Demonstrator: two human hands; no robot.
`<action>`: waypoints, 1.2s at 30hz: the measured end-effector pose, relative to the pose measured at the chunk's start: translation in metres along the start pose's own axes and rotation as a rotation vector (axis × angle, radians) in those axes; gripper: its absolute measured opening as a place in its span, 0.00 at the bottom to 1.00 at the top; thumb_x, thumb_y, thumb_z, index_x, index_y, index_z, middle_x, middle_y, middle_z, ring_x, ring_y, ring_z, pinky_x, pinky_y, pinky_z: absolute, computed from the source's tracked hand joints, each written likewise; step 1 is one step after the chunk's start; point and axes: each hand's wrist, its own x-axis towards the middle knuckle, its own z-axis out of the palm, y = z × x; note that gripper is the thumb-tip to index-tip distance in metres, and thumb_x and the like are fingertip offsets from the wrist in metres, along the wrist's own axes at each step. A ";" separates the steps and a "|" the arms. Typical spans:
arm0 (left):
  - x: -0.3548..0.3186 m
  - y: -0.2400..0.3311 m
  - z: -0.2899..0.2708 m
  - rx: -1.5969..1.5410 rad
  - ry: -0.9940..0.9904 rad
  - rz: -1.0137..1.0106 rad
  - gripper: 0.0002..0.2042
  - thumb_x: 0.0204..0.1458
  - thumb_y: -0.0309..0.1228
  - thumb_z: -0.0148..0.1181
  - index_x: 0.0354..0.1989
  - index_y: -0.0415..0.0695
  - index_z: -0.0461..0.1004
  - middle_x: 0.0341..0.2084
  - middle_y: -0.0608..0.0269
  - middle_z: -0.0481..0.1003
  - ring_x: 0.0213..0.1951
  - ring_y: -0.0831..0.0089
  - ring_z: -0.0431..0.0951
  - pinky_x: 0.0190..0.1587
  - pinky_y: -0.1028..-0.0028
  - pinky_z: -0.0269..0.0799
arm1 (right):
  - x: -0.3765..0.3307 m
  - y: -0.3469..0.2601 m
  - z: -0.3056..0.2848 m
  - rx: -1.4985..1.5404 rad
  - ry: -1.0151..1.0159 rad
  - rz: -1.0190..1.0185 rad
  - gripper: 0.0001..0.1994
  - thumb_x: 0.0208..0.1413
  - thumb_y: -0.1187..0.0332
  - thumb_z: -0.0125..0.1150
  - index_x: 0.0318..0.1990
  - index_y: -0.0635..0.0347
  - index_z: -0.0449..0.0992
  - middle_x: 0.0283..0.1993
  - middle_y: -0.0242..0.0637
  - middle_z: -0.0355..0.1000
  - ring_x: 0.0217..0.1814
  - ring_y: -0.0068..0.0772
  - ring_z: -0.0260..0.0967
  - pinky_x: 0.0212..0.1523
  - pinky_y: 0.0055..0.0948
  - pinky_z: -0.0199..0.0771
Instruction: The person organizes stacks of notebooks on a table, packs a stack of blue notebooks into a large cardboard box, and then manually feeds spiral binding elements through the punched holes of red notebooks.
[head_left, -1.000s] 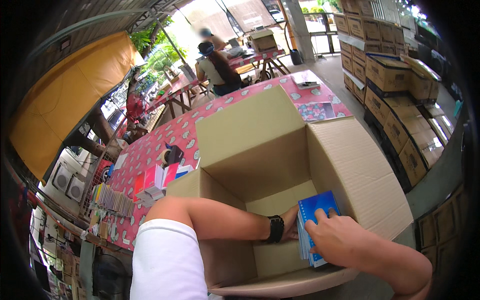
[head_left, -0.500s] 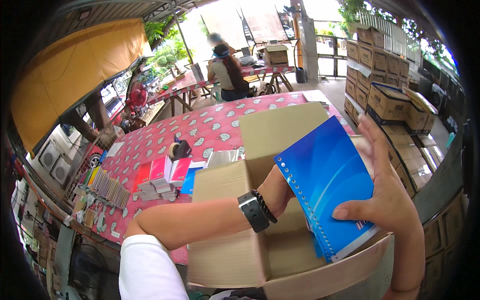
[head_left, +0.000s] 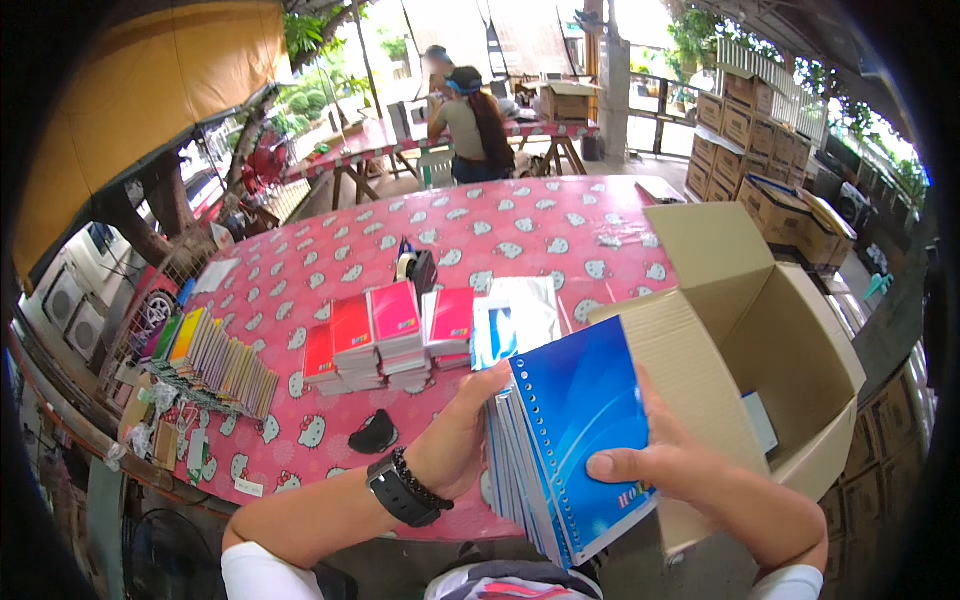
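Note:
Between my two hands is a thick stack of spiral-bound notebooks (head_left: pixel 590 410) with a glossy blue cover on top. My left hand (head_left: pixel 455 430), with a watch and a beaded bracelet at its wrist, grips the bound edge. Pressed against the opposite side, my right hand (head_left: pixel 665 450) has its thumb on the top cover. To the right stands an open cardboard box (head_left: pixel 800 340), flaps spread, with a pale flat item (head_left: pixel 760 420) inside. Just beyond the stack lie a blue-and-white notebook (head_left: pixel 495 335) and a silvery pack (head_left: pixel 530 295).
Piles of red and pink notebooks (head_left: pixel 370 345) sit on the pink patterned table (head_left: pixel 320 450). A tape dispenser (head_left: pixel 415 268) is behind them, a dark object (head_left: pixel 374 432) in front. Colourful books (head_left: pixel 225 365) line the left edge. Two people sit farther off; stacked cartons (head_left: pixel 745 130) stand right.
The notebooks have come out of the box and moved left over the table's near edge. My left hand, previously reaching into the box, now shows gripping the stack. The view has swung left.

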 end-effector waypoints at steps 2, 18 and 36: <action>-0.021 -0.012 -0.036 -0.053 0.044 -0.085 0.29 0.56 0.53 0.42 0.55 0.41 0.62 0.48 0.58 0.71 0.49 0.68 0.71 0.53 0.67 0.64 | 0.011 0.025 0.032 0.093 0.012 0.067 0.52 0.39 0.59 0.72 0.65 0.62 0.38 0.58 0.51 0.54 0.61 0.42 0.55 0.58 0.39 0.60; -0.075 -0.158 -0.231 -0.282 0.164 -0.051 0.29 0.52 0.41 0.56 0.59 0.44 0.53 0.51 0.57 0.67 0.51 0.65 0.70 0.52 0.64 0.68 | 0.069 0.235 0.126 0.472 0.062 0.459 0.42 0.41 0.61 0.70 0.62 0.58 0.50 0.53 0.42 0.63 0.55 0.35 0.62 0.55 0.38 0.64; -0.068 -0.155 -0.246 -0.181 0.319 0.016 0.23 0.47 0.32 0.63 0.50 0.37 0.64 0.45 0.57 0.71 0.46 0.72 0.70 0.50 0.71 0.66 | 0.082 0.298 0.088 1.064 0.031 0.413 0.30 0.46 0.59 0.61 0.53 0.69 0.63 0.49 0.51 0.69 0.49 0.45 0.69 0.50 0.43 0.70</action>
